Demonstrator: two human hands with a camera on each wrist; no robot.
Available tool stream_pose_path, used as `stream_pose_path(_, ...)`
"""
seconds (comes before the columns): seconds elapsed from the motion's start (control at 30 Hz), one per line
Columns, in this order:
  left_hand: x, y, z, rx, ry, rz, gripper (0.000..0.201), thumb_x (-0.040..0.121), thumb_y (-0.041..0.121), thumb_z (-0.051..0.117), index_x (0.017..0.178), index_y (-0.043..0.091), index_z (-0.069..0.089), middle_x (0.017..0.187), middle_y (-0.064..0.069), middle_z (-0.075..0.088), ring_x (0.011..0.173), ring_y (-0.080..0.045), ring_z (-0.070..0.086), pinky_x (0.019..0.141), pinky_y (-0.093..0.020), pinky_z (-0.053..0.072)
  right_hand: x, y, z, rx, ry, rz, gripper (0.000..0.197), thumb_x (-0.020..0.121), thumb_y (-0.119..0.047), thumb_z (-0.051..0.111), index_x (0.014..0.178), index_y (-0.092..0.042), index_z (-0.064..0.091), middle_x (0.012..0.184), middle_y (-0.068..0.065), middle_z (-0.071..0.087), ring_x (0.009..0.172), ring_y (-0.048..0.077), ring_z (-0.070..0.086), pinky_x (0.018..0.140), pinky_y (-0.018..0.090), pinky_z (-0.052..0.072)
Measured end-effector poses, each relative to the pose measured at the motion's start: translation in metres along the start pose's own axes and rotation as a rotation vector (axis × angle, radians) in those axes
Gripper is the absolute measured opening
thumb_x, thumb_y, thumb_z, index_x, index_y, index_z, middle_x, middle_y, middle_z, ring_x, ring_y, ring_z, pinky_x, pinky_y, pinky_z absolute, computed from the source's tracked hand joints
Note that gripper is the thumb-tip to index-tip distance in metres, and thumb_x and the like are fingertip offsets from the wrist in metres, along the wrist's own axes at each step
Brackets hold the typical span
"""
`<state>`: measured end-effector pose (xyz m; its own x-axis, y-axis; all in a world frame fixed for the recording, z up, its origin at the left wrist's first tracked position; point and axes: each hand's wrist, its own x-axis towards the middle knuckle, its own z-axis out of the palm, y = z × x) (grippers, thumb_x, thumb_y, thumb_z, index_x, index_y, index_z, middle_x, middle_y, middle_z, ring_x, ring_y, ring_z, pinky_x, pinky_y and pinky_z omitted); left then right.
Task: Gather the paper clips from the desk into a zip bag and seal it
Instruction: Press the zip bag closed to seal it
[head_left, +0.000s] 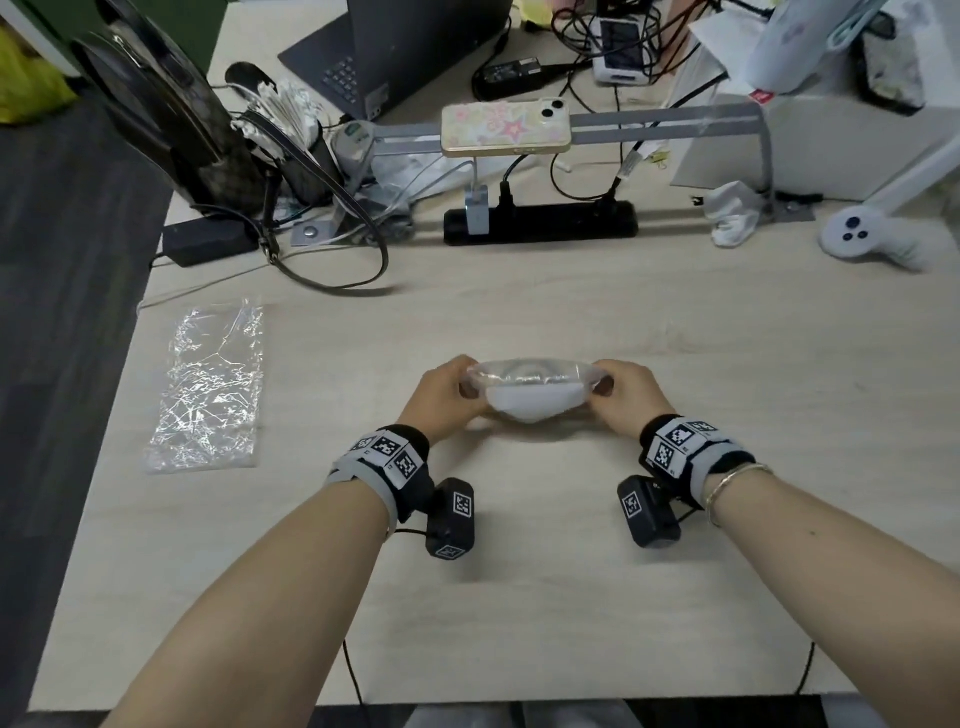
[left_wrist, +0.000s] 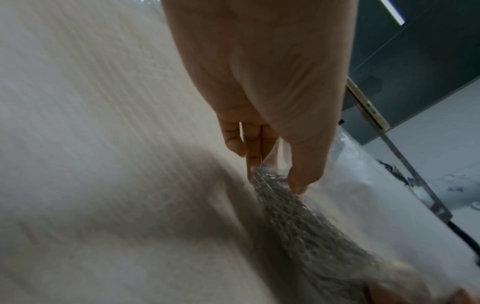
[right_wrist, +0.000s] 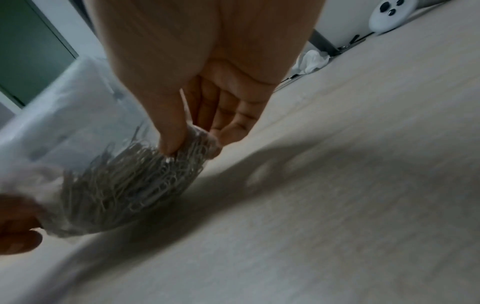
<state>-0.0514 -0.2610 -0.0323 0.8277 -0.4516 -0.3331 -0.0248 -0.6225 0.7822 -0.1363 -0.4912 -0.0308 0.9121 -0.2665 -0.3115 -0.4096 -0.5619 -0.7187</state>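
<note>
The pale wood desk (head_left: 519, 571) carries everything here, its far edge crowded with a laptop (head_left: 405, 47), a dark bag (head_left: 171, 119), a black power strip (head_left: 540, 222), a phone (head_left: 506, 130) lying on a grey rail, and a white controller (head_left: 857, 236) at the right. Nearer, at the left, a crinkled clear sheet (head_left: 208, 387) lies flat, well apart from the hands. In the middle the zip bag (head_left: 530, 387) hangs between both hands, just above the desk and casting a shadow on it — its mouth faces up and looks parted in the head view, though blur leaves the seal uncertain. The left hand (head_left: 441, 400) pinches the bag's left end, thumb (left_wrist: 303, 176) on one side and fingers (left_wrist: 253, 148) on the other, so that grip is clenched on the plastic. The right hand (head_left: 628, 397) does the same at the right end, thumb (right_wrist: 170, 131) pressed against the bag and fingers (right_wrist: 233, 127) curled behind it. Inside, the clips (right_wrist: 124, 181) sit in one tangled silver heap at the sagging bottom — also seen from the left wrist (left_wrist: 306, 230) running along the lower fold.
</note>
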Motion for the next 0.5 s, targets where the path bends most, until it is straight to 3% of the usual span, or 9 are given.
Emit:
stream_pose_path(0.13,0.0,0.017,-0.001,-0.142,0.086,-0.027,0.043,0.083,0.024,0.066,0.118,0.019,0.042,0.068,0.002,0.06,0.063,-0.01,0.056,0.051,-0.009,0.041,-0.002,-0.006,-0.009,0.125,0.028,0.068,0.043,0.081,-0.015,0.067,0.118,-0.02,0.045,0.085,0.004,0.065,0.076,0.018,0.058,0.073,0.025,0.044)
stream_pose_path(0.2,-0.002,0.02,0.004,-0.148,0.112,-0.022,0.053,0.086,0.025,0.064,0.13,0.018,0.035,0.07,0.003,0.059,0.068,-0.011,0.058,0.056,-0.01,0.042,-0.003,-0.005,-0.008,0.11,0.031,0.068,0.059,0.084,-0.018,0.064,0.134,-0.018,0.032,0.087,0.007,0.065,0.079,0.019,0.058,0.077,0.027,0.043)
stream_pose_path(0.27,-0.004,0.018,0.011,-0.151,0.129,-0.063,0.063,0.085,0.021,0.065,0.136,0.017,0.029,0.079,0.002,0.057,0.078,-0.017,0.059,0.065,-0.019,0.045,-0.004,0.0,-0.005,0.041,-0.006,0.073,0.067,0.088,-0.021,0.06,0.142,-0.015,0.022,0.084,0.01,0.062,0.08,0.02,0.057,0.076,0.027,0.04)
stream_pose_path(0.33,-0.006,0.015,0.019,-0.155,0.153,-0.126,0.064,0.081,0.02,0.069,0.132,0.014,0.031,0.089,0.002,0.052,0.084,-0.02,0.056,0.071,-0.027,0.044,-0.005,0.007,-0.002,-0.03,-0.043,0.095,0.067,0.09,-0.026,0.057,0.144,-0.013,0.02,0.087,0.01,0.06,0.08,0.02,0.056,0.076,0.029,0.042)
stream_pose_path(0.43,-0.012,0.014,0.03,-0.143,0.233,-0.126,0.051,0.077,0.022,0.072,0.11,0.017,0.034,0.102,0.0,0.046,0.084,-0.019,0.05,0.074,-0.028,0.04,-0.009,0.013,0.0,-0.02,-0.1,0.183,0.055,0.092,-0.026,0.055,0.14,-0.014,0.032,0.117,0.014,0.057,0.067,0.02,0.059,0.074,0.038,0.055)
stream_pose_path(0.5,-0.017,0.015,0.036,-0.125,0.286,-0.099,0.042,0.08,0.021,0.069,0.104,0.019,0.035,0.105,-0.001,0.044,0.079,-0.021,0.048,0.074,-0.031,0.041,-0.012,0.014,0.001,0.038,-0.13,0.23,0.051,0.092,-0.022,0.055,0.139,-0.013,0.037,0.127,0.014,0.053,0.062,0.019,0.06,0.072,0.037,0.058)
